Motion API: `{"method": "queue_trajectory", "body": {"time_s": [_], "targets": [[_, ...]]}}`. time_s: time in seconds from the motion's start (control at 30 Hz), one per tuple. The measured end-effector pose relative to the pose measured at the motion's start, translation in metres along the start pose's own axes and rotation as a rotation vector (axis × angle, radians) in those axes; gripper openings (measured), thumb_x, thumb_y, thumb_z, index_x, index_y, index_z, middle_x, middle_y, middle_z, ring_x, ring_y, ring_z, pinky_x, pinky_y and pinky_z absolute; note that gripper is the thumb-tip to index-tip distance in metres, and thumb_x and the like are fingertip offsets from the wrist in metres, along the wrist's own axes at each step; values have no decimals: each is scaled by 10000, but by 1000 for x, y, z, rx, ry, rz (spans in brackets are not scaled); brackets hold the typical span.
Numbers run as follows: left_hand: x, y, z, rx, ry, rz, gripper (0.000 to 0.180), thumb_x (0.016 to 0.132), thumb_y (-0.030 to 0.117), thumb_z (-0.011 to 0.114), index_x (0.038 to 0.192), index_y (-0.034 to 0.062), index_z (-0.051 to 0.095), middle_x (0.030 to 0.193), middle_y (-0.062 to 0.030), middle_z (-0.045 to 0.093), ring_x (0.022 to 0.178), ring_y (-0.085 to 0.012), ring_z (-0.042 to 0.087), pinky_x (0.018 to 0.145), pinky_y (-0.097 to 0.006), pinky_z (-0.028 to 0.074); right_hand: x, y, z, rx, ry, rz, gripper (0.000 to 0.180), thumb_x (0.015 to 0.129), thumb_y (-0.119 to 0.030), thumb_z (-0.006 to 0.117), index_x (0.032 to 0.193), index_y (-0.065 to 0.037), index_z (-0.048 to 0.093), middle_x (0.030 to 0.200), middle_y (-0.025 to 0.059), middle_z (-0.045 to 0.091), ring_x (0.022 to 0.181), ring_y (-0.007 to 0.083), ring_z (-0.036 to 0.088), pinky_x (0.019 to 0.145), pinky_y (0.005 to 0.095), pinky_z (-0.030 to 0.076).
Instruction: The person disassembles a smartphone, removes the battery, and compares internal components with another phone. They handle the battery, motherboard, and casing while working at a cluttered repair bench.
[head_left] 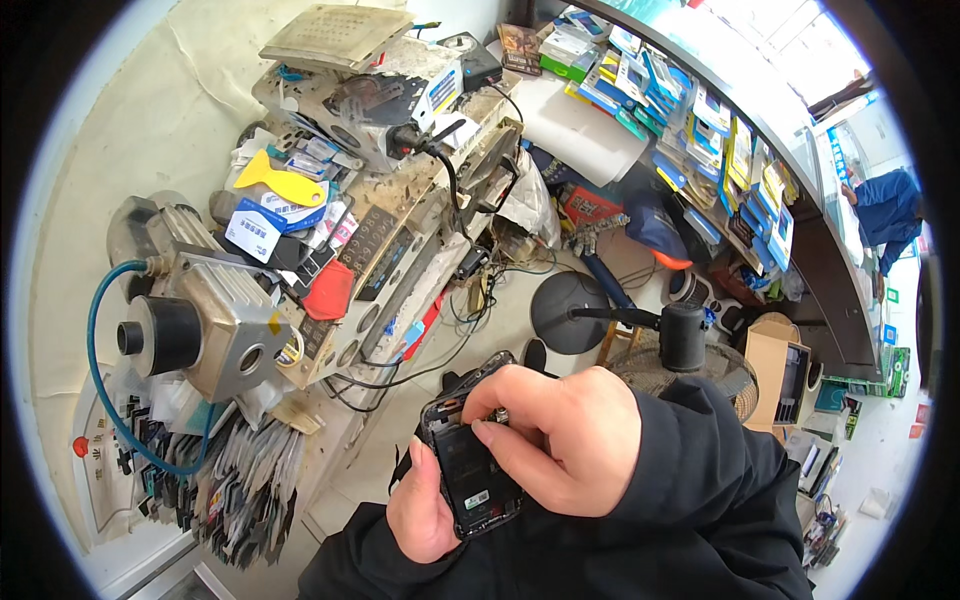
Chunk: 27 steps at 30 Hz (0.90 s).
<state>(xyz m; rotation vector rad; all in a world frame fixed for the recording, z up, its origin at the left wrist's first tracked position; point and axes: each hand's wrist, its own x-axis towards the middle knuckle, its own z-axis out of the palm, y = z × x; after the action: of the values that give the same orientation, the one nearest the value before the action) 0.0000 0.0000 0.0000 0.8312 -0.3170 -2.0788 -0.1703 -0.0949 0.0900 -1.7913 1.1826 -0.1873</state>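
Observation:
An opened smartphone (463,470) lies tilted in front of me, its inside showing a black battery and bare parts along the rim. My left hand (420,512) is closed on its left side, the thumb along the edge and the other fingers hidden underneath. Over the phone's upper half, my right hand (570,440) has thumb and forefinger pinched together close to the inner parts. A small shiny bit shows at those fingertips; what it is, I cannot make out.
To the left stands a cluttered bench with a metal pump-like machine (225,335), a blue hose (95,370) and a yellow scraper (280,180). Many thin phone parts (245,500) stand below. A fan (685,340), a cardboard box (775,370) and stacked packages (705,140) are right; another person (890,215) is beyond.

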Motion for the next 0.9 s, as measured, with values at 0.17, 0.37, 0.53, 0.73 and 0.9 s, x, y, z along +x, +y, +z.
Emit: {"method": "queue_trajectory", "body": {"time_s": [0.17, 0.37, 0.53, 0.73, 0.9], "targets": [[1, 2, 1, -74, 25, -49, 828, 1079, 665, 230, 1546, -5, 367, 1483, -200, 532, 1346, -325, 573, 1134, -471, 468, -3, 3, -1, 106, 37, -57, 118, 948, -130, 645, 1042, -68, 611, 709, 153, 678, 664, 375, 693, 595, 451, 542], [1, -4, -7, -504, -167, 105, 820, 1082, 654, 197, 1564, 10, 358, 1505, -193, 531, 1338, -319, 579, 1145, -467, 458, -15, 0, -8, 231, -42, -297, 165, 906, -82, 794, 1048, -67, 710, 671, 23, 655, 531, 172, 649, 485, 284, 475], [4, 5, -10, -401, -267, 22, 1110, 955, 844, 69, 1564, -44, 336, 1462, -329, 521, 1279, -386, 610, 1111, -501, 488, -34, 14, 4, 178, 49, -558, 257, 818, -106, 884, 1043, -25, 789, 757, 25, 640, 594, 170, 638, 525, 284, 497], [6, 4, -7, -436, -209, 17, 1182, 900, 908, 62, 1555, -34, 346, 1402, -364, 550, 1227, -428, 633, 1055, -519, 524, -38, 19, 17, 171, 143, -729, 187, 898, -154, 799, 1030, -23, 778, 817, 62, 647, 609, 201, 638, 547, 317, 495], [2, 17, 7, -218, -38, -54, 1159, 895, 918, 62, 1539, 2, 361, 1310, -383, 605, 1128, -464, 682, 989, -539, 566, -34, 26, 23, 149, 220, -839, 162, 894, -135, 786, 1013, -26, 767, 788, 59, 607, 605, 214, 622, 557, 344, 497]]}}
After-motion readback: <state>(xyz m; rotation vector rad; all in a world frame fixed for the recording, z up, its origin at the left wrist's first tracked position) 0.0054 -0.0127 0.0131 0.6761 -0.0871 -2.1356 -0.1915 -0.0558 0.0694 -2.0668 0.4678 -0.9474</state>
